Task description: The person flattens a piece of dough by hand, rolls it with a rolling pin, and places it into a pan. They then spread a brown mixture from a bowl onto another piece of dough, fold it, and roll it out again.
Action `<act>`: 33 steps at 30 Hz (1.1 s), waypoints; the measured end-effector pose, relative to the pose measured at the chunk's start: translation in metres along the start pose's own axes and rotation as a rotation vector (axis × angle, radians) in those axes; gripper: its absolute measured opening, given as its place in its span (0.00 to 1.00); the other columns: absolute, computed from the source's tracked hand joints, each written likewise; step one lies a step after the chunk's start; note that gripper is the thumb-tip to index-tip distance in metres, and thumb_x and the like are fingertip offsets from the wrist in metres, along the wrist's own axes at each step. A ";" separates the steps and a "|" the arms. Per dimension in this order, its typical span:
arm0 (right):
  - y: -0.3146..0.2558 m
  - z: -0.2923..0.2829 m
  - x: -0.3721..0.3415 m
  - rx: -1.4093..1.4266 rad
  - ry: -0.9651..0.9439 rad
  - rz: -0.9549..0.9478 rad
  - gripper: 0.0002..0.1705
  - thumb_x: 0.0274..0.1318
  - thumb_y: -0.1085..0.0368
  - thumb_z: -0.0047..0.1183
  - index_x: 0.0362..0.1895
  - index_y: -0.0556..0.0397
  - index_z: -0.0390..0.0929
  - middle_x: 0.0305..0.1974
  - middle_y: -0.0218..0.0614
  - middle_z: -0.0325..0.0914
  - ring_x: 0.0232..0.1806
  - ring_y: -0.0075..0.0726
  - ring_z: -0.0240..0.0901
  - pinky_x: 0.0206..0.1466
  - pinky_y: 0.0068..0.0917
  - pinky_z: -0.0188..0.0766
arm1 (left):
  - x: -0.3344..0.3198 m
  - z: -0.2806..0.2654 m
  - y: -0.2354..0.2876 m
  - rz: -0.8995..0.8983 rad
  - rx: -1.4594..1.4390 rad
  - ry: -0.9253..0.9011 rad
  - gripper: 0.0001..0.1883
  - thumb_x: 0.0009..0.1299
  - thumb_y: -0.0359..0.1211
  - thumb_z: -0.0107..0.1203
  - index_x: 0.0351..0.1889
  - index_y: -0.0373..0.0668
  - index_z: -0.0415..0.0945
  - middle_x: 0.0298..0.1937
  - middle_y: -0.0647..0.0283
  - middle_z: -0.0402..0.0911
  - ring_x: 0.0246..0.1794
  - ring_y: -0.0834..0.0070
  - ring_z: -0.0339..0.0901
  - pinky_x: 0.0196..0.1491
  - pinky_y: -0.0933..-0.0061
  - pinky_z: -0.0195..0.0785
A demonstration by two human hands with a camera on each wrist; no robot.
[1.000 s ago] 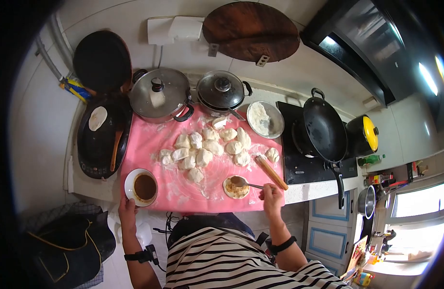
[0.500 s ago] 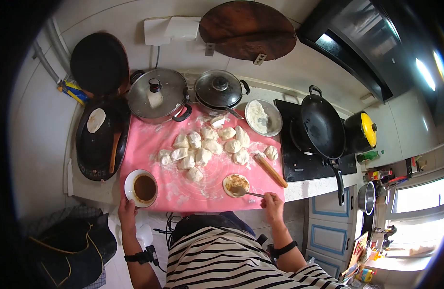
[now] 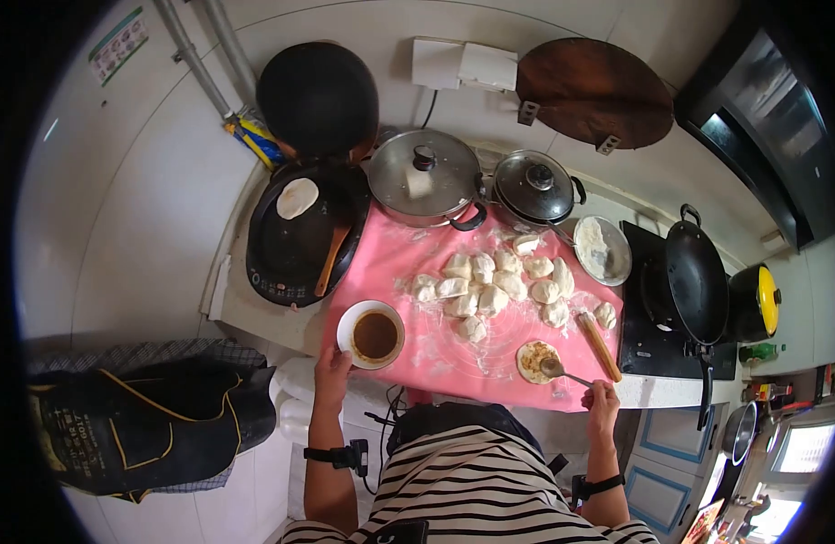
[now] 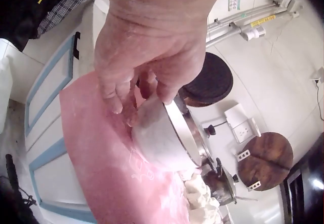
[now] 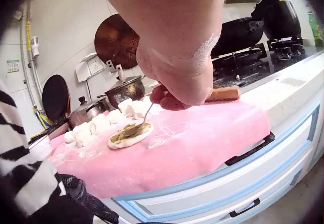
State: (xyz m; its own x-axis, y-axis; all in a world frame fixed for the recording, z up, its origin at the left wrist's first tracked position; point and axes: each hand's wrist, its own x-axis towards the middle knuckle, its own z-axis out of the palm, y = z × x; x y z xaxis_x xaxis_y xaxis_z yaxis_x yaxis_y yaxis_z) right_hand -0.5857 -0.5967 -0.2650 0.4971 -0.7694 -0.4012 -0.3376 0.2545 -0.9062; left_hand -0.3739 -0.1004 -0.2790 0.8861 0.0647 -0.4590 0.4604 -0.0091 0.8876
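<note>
on flat dough [image 3: 532, 361], a spoon [image 3: 553, 368]

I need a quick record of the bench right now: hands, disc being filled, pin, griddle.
Left hand: holds bowl, thumb at its rim
Bowl contents: brown paste
Right hand: holds spoon, tip on the disc's filling
Disc: flat on mat
Dough pieces: clustered on mat
Pin: near mat's right edge
Griddle: holds pale round, spatula

Lettering [image 3: 71, 435] on wall notice [image 3: 118, 45] and black cloth [image 3: 186, 431] looks too blurred to read
</note>
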 end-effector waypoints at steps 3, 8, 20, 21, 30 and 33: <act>-0.005 -0.001 -0.005 -0.107 -0.080 0.007 0.12 0.68 0.60 0.54 0.42 0.59 0.77 0.25 0.32 0.74 0.22 0.24 0.69 0.27 0.23 0.69 | 0.002 0.000 -0.001 -0.010 -0.002 -0.005 0.21 0.76 0.32 0.54 0.65 0.35 0.69 0.55 0.61 0.79 0.52 0.74 0.78 0.51 0.71 0.76; -0.044 0.020 0.006 -0.049 -0.136 -0.100 0.12 0.68 0.61 0.53 0.44 0.58 0.76 0.24 0.27 0.71 0.24 0.21 0.68 0.29 0.20 0.69 | 0.005 -0.001 -0.021 0.089 -0.133 -0.028 0.19 0.76 0.36 0.54 0.63 0.41 0.72 0.52 0.67 0.79 0.44 0.83 0.76 0.41 0.79 0.69; -0.033 0.322 -0.123 -0.340 -0.769 -0.192 0.18 0.69 0.56 0.52 0.50 0.59 0.78 0.36 0.40 0.84 0.34 0.30 0.82 0.38 0.30 0.78 | -0.004 -0.016 -0.022 0.083 -0.014 -0.061 0.13 0.75 0.34 0.55 0.54 0.38 0.75 0.40 0.64 0.81 0.37 0.78 0.78 0.39 0.76 0.72; -0.022 0.325 -0.129 -0.339 -0.782 -0.205 0.19 0.68 0.56 0.54 0.52 0.59 0.78 0.36 0.41 0.84 0.35 0.32 0.82 0.39 0.32 0.78 | -0.015 -0.019 -0.010 0.041 0.066 -0.102 0.12 0.75 0.34 0.55 0.51 0.37 0.77 0.38 0.64 0.81 0.35 0.78 0.78 0.39 0.75 0.72; -0.015 0.178 -0.052 -0.546 -0.597 -0.284 0.19 0.64 0.56 0.57 0.51 0.57 0.80 0.43 0.48 0.84 0.41 0.42 0.83 0.46 0.35 0.78 | -0.066 0.033 0.035 -0.063 0.565 -0.757 0.12 0.74 0.35 0.55 0.47 0.35 0.79 0.37 0.58 0.84 0.36 0.73 0.82 0.44 0.71 0.74; -0.006 0.100 -0.006 -0.635 -0.323 -0.208 0.18 0.62 0.57 0.57 0.49 0.58 0.81 0.44 0.48 0.84 0.45 0.46 0.83 0.51 0.37 0.77 | -0.075 0.090 0.045 0.166 0.601 -0.938 0.14 0.73 0.35 0.56 0.49 0.34 0.79 0.38 0.56 0.85 0.37 0.72 0.83 0.44 0.71 0.75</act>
State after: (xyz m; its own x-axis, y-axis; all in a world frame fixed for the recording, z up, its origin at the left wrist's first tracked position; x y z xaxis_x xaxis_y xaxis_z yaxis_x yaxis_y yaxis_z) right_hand -0.5070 -0.5350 -0.2705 0.7784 -0.5292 -0.3377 -0.5593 -0.3404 -0.7558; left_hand -0.4152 -0.1953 -0.2075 0.5119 -0.7555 -0.4088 0.0599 -0.4433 0.8944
